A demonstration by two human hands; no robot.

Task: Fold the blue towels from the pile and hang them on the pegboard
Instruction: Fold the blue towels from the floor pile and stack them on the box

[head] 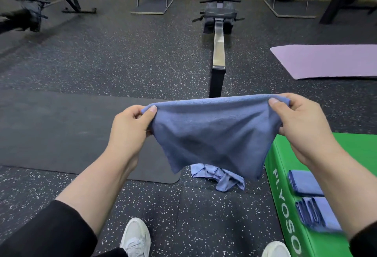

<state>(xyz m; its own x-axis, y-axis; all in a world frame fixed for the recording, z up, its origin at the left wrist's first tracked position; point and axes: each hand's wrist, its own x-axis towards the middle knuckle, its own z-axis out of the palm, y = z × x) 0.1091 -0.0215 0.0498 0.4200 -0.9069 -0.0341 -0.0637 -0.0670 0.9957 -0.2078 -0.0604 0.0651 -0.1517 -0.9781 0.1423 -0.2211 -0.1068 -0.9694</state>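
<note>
A blue towel hangs spread in the air in front of me. My left hand pinches its upper left corner and my right hand pinches its upper right corner. Below it, a crumpled pile of blue towels lies on the speckled floor. Folded blue towels rest on the green plyo box at the right, with a second folded stack closer to me. No pegboard is in view.
A black mat covers the floor at left and a purple mat lies at far right. A rowing machine runs straight ahead. More gym equipment lines the back wall. My white shoes show at the bottom.
</note>
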